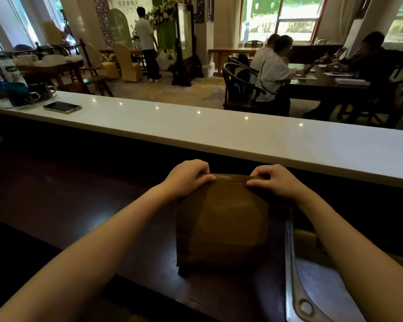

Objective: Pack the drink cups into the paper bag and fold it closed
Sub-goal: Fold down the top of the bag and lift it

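Where the dark tabletop (84, 205) runs left to right below the raised white counter (219, 126), we see the paper bag (221, 224) standing upright at centre, directly ahead of us and between our forearms. Its folded top edge lies as a long axis from left to right, on the far side of the bag, and both hands meet it there at about equal reach. Our left hand (186, 176) is curled over the left end of the fold, fingers closed down on the paper; our right hand (275, 181) pinches the right end between thumb and fingers. No drink cups are visible, so we judge them already inside. We judge that the next move is pressing or rolling this fold along its length.
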A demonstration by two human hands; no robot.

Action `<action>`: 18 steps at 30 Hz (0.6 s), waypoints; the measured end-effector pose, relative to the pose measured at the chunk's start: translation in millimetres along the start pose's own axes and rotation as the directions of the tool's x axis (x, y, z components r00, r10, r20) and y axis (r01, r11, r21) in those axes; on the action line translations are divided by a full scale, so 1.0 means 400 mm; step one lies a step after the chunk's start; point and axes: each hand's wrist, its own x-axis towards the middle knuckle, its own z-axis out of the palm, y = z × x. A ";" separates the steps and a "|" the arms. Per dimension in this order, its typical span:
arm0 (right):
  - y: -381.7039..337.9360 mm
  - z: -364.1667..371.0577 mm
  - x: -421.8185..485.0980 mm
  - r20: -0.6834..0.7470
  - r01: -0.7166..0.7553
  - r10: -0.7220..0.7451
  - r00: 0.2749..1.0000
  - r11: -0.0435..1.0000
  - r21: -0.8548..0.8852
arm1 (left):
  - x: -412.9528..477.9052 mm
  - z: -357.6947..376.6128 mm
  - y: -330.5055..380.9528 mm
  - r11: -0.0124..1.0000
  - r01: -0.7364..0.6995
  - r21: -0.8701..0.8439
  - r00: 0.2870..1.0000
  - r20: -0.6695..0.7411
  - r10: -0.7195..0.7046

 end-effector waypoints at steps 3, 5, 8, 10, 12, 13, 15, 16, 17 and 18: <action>-0.017 -0.011 0.005 -0.028 0.059 -0.062 0.998 0.993 -0.101 | 0.006 -0.007 -0.004 0.996 -0.054 0.071 0.998 -0.039 0.057; -0.021 -0.010 0.006 -0.044 0.066 -0.070 0.997 0.993 -0.094 | 0.009 -0.012 -0.010 0.995 -0.067 0.074 0.997 -0.034 0.070; -0.010 0.000 0.000 -0.051 0.022 -0.025 0.998 0.998 -0.065 | 0.010 -0.014 -0.023 0.999 -0.033 -0.015 0.999 -0.005 0.033; 0.008 0.008 -0.005 -0.061 -0.071 0.071 0.996 0.997 0.006 | 0.011 -0.009 -0.033 0.988 0.059 -0.140 0.998 0.020 -0.056; 0.023 0.017 -0.007 -0.074 -0.160 0.169 0.983 0.981 0.110 | 0.014 0.000 -0.042 0.962 0.161 -0.222 0.987 0.052 -0.154; 0.029 0.021 -0.006 -0.073 -0.199 0.211 0.975 0.969 0.144 | 0.017 0.006 -0.044 0.953 0.203 -0.226 0.979 0.077 -0.190; 0.039 0.032 -0.001 -0.065 -0.276 0.296 0.953 0.936 0.220 | 0.025 0.017 -0.045 0.934 0.288 -0.211 0.952 0.169 -0.255; 0.043 0.038 0.004 -0.069 -0.315 0.345 0.936 0.910 0.270 | 0.029 0.020 -0.046 0.921 0.329 -0.208 0.933 0.223 -0.284; 0.046 0.045 0.009 -0.079 -0.347 0.390 0.917 0.881 0.322 | 0.033 0.021 -0.047 0.911 0.360 -0.202 0.917 0.256 -0.306; 0.047 0.050 0.014 -0.088 -0.371 0.429 0.899 0.852 0.369 | 0.035 0.021 -0.048 0.906 0.374 -0.196 0.912 0.257 -0.321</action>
